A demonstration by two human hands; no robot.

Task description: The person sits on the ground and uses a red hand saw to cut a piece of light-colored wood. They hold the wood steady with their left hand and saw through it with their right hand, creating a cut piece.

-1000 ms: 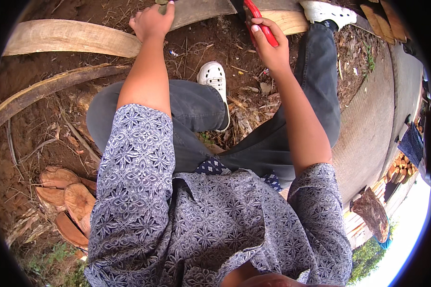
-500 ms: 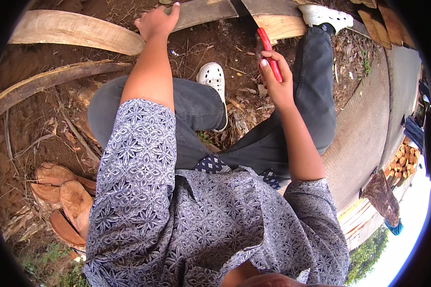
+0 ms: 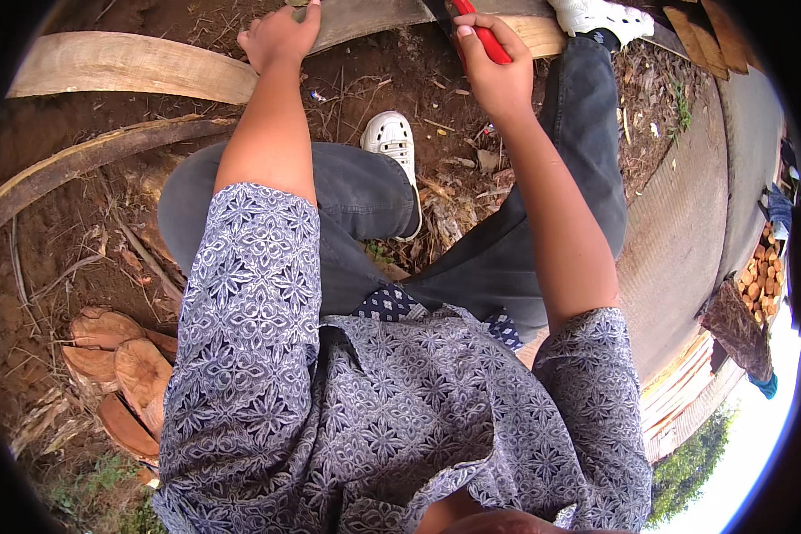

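Observation:
My left hand [image 3: 279, 36] reaches forward and presses its fingers on a long grey-brown wooden slab [image 3: 365, 18] lying across the top of the view. My right hand [image 3: 492, 62] is closed around the red handle [image 3: 482, 34] of a tool whose dark blade runs up to the slab and out of the frame. My legs in dark trousers spread below. One white perforated clog [image 3: 393, 147] rests on the red earth, and the other white clog [image 3: 601, 16] sits by the slab at the upper right.
Pale curved planks [image 3: 125, 67] and a darker curved board [image 3: 80, 165] lie on the dirt at the left. Cut log rounds [image 3: 125, 374] sit at the lower left. A concrete path [image 3: 694, 222] runs on the right, with stacked firewood [image 3: 761, 276] beyond.
My right hand dropped with the red-handled tool half a second ago and has risen back toward the slab. My left hand stays on the slab.

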